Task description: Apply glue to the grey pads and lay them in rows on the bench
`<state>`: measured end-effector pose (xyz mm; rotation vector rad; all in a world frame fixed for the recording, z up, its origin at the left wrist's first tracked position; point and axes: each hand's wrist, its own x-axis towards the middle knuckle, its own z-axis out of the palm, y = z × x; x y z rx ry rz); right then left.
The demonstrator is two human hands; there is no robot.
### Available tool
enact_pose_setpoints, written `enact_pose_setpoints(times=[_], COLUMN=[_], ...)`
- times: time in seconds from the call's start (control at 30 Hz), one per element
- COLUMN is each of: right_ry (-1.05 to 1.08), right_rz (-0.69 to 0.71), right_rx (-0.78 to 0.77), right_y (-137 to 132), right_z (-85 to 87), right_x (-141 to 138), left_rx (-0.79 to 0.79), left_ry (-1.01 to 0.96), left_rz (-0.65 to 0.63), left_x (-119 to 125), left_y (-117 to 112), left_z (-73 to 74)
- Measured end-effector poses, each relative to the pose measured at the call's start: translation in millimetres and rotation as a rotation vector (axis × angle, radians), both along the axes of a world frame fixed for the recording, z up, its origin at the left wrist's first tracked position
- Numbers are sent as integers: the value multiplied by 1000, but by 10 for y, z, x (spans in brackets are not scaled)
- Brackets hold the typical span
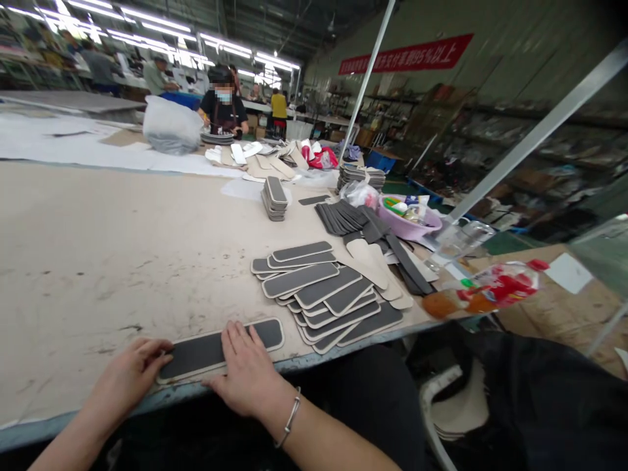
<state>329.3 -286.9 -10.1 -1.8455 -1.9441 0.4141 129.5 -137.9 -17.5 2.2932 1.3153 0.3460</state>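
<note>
A long dark grey strip with a beige border (196, 353) lies flat at the near edge of the worktable (98, 261). My left hand (130, 376) touches its left end with curled fingertips. My right hand (248, 373) lies over the strip's middle, fingers stretched flat and pressing down; a thin bracelet circles that wrist. To the right sits a spread pile of the same grey strips (326, 297), overlapping one another.
A small stack of strips (275, 196) stands farther back, with dark strips (343, 219), beige pieces (377, 265) and a pink bowl (409, 226) at right. A bottle (483, 291) lies by the table edge. A seated person (223, 108) works at the far end beside a white bag (169, 124).
</note>
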Motion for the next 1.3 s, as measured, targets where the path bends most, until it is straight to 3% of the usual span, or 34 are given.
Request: enact_pose_setpoints(times=[0.2, 0.37, 0.43, 0.5, 0.53, 0.63, 0.73, 1.0, 1.17, 1.3], right_ry=[-94, -229, -293, -358, -386, -441, -442, -338, -181, -49], right_rz=[-111, -139, -122, -98, -89, -83, -95, -118, -206, -385], right_rx=[-122, -95, -58, -21, -6, 15, 32, 10, -52, -79], right_y=[-211, -251, -260, -270, -275, -291, -299, -298, -248, -179], right_z=[-212, -405, -511, -618, -663, -736, -715, -555, -377, -179], right_x=[510, 528, 511, 517, 527, 558, 567, 549, 543, 579], left_rx=[28, 237, 295, 212, 144, 2, 2, 224, 440, 600], left_ry=[144, 263, 195, 154, 149, 147, 212, 413, 374, 258], left_rz=[-4, 97, -38, -379, -468, -519, -470, -310, -269, -263], left_x=[21, 312, 597, 923, 1071, 1306, 1150, 135, -82, -160], left_y=[-90, -536, -784, -988, -1056, -1104, -973, -613, -497, -368], left_z=[29, 262, 279, 216, 166, 8, -78, -140, -361, -599])
